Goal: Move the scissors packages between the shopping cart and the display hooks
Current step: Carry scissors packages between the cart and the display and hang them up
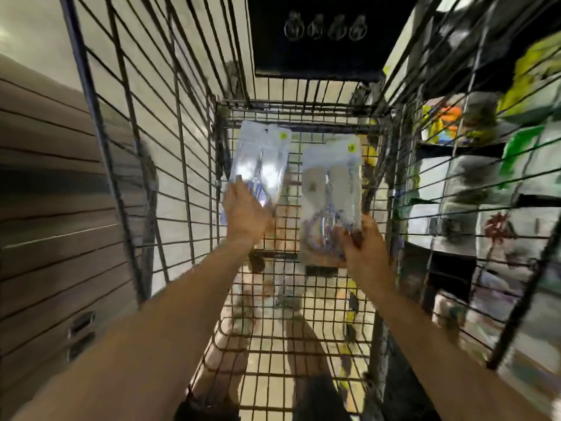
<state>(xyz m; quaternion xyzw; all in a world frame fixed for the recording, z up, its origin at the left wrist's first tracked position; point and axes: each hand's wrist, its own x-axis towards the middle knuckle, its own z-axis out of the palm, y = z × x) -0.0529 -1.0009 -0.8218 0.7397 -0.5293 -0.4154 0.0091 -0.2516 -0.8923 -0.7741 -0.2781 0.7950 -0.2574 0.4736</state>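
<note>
I look down into a wire shopping cart. My left hand grips the lower end of a clear scissors package with a yellow sticker at its top right. My right hand holds a second scissors package, white-backed with a yellow sticker, by its lower right corner. Both packages hang inside the cart above its mesh floor, side by side and apart. The view is blurred, so the scissors themselves show only faintly. No display hooks are visible.
Store shelves with green, yellow and white goods stand to the right beyond the cart wall. A wood-panelled counter lies on the left. A black panel is beyond the cart's far end.
</note>
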